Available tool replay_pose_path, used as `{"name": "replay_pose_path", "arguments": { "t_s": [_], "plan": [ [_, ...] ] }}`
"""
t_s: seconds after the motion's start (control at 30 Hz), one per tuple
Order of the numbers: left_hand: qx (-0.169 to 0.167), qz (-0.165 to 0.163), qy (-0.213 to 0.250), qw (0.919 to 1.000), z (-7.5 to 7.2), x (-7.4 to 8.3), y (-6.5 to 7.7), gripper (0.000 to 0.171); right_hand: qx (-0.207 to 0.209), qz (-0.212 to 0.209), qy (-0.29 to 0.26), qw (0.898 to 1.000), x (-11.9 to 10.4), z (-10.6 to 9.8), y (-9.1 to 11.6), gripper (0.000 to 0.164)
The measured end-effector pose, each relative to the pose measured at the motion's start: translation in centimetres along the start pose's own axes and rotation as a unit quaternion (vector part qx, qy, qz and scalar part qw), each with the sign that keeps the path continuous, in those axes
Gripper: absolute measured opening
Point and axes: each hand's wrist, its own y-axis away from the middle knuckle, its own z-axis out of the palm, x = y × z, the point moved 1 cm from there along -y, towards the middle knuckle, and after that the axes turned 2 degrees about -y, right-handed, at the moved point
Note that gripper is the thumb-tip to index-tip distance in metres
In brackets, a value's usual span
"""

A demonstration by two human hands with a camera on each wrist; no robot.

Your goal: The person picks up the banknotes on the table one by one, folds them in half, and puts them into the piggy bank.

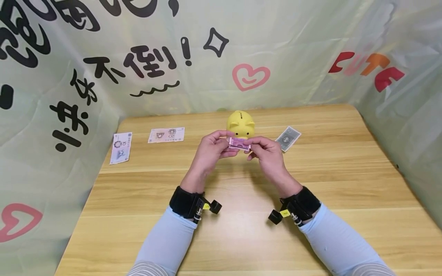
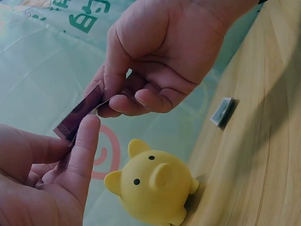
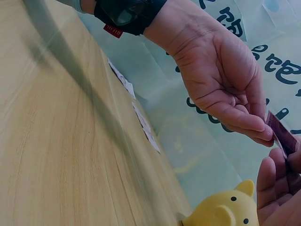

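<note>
Both hands hold a small folded purple banknote (image 1: 239,143) above the table, in front of a yellow piggy bank (image 1: 241,122). My left hand (image 1: 211,148) pinches the note's left end between thumb and fingers. At its right end, my right hand (image 1: 265,151) pinches it with thumb and forefinger. In the left wrist view the folded banknote (image 2: 82,113) stands tilted between the fingertips, its layers slightly apart. The piggy bank (image 2: 155,183) faces the hands, and a dark slot shows on its top in the head view.
Two pale banknotes lie to the left: one (image 1: 121,148) near the table's left edge, another (image 1: 166,135) nearer the piggy bank. A grey card-like rectangle (image 1: 288,138) lies right of the piggy bank. Printed cloth (image 1: 293,76) hangs behind the wooden table (image 1: 238,234).
</note>
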Motion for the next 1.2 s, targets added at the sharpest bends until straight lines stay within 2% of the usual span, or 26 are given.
{"name": "replay_pose_path", "arguments": {
  "t_s": [0.23,0.43,0.57,0.73,1.0,1.2],
  "plan": [
    [-0.002,-0.017,-0.006,0.9998,0.0,0.0,-0.1,0.039,0.017,-0.013,0.035,0.999,0.0,0.0,0.1,0.024],
    [0.019,-0.010,-0.049,0.9985,0.1,-0.2,-0.1,0.032,0.008,-0.027,0.031,0.999,-0.1,0.0,0.2,0.023],
    [0.031,-0.003,-0.071,0.9970,0.4,-0.4,0.0,0.022,0.010,-0.015,0.038,0.999,0.1,-0.1,0.0,0.026],
    [0.019,0.017,-0.108,0.9938,1.2,-0.8,0.0,0.013,0.010,-0.007,0.082,0.997,0.6,0.0,-0.3,0.020],
    [0.030,0.028,-0.161,0.9861,1.7,-1.0,0.1,0.011,0.002,0.013,0.111,0.994,0.8,0.3,-0.2,0.017],
    [0.042,0.022,-0.179,0.9826,1.7,-1.0,0.1,0.011,0.024,0.036,0.101,0.994,0.4,0.0,-0.3,0.020]
  ]
}}
